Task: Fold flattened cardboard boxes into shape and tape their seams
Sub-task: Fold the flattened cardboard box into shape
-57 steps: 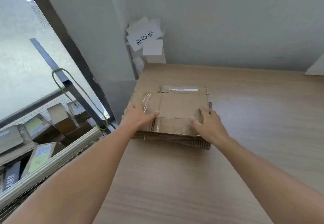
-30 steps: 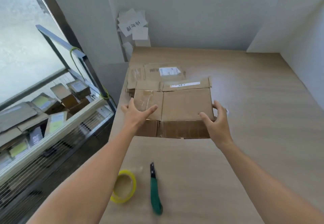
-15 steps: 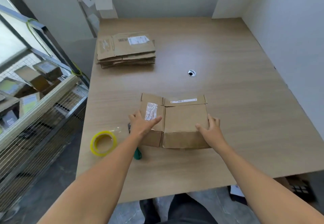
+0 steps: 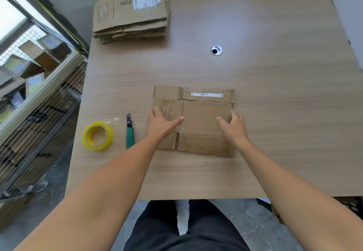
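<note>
Pressing down on the flattened box (image 4: pixel 204 117), your left hand (image 4: pixel 163 122) lies spread, fingers straight and thumb splayed, gripping nothing. Your right hand (image 4: pixel 233 125) sits at the box's right edge, thumb on top and fingers bent over the side; I cannot tell whether they pinch the board. The box lies flat on the table (image 4: pixel 275 113) just in front of you, not yet opened.

Old clear tape glints on the left panel. As I judge it, that tape may hold layers together, so forcing the box open could tear the creased board. The near flaps look worn and could buckle off their scores. The utility knife (image 4: pixel 129 133) lies just left of your left wrist, near enough for a sweeping forearm to knock it.

The box is brown corrugated board, matte and scuffed, with rectangular panels split by scored lines and a narrow white label on the far flap. Left of the green-handled knife is the tape roll (image 4: pixel 97 136), a glossy yellowish ring with a loose end. The table is pale woodgrain with a round metal grommet (image 4: pixel 216 50). Farther off sits a ragged stack of flat boxes (image 4: pixel 133 15).
</note>
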### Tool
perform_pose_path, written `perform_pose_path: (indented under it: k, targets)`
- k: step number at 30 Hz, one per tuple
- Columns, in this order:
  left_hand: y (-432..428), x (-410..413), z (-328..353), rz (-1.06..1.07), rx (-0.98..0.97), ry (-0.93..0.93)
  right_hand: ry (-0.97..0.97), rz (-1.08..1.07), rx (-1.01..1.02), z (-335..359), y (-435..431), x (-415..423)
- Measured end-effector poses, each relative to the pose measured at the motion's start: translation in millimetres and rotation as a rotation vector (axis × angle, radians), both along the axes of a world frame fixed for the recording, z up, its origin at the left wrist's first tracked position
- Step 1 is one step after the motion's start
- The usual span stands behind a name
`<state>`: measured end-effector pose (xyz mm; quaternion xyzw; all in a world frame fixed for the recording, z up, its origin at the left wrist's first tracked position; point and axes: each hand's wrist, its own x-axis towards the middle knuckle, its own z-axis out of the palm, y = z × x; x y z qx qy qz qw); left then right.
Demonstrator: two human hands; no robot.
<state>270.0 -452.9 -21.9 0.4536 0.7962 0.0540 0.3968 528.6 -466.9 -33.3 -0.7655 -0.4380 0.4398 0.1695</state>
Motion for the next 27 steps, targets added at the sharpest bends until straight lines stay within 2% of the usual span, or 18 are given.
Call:
perform_pose_path:
  k: [6, 14, 24, 27]
  targets:
    - [-1.6, 8.8, 0.0, -0.036, -0.016, 0.082, 0.096, -0.062, 0.074, 2.8, -9.8, 2.8]
    - [-7.8, 17.3, -8.3, -0.145, 0.005, 0.302, 0.147, -0.039, 0.080, -7.3, -24.3, 11.8]
    - [-11.7, 13.5, -10.9, -0.236, 0.026, 0.290, 0.056, 0.017, 0.055, 0.4, -12.7, 13.0]
    - [-11.2, 11.3, -7.5, -0.216, 0.037, 0.211, 0.091, -0.056, 0.016, 7.0, -7.8, 9.2]
